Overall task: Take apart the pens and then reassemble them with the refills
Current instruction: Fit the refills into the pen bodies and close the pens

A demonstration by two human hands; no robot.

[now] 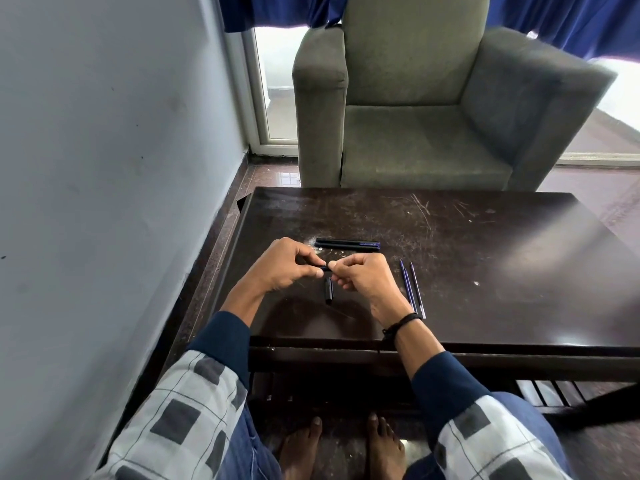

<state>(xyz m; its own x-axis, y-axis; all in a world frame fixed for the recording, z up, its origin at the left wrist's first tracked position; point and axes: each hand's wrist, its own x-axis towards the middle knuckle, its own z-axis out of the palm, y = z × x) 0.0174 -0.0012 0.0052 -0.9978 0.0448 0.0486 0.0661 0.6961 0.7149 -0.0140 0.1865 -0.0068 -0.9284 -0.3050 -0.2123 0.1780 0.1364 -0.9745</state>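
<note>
I have both hands just above the dark surface (485, 237), meeting at a dark blue pen barrel (323, 268). My left hand (282, 268) curls round one end, and my right hand (363, 278) pinches the other between thumb and forefinger. Below them a short black pen cap (328, 289) lies on the surface. Two whole pens (348, 244) lie side by side just beyond, and thin refills (414, 289) lie together near my right wrist.

Grey armchair (433, 109) behind dark table (485, 271), blue curtains (571, 19).
</note>
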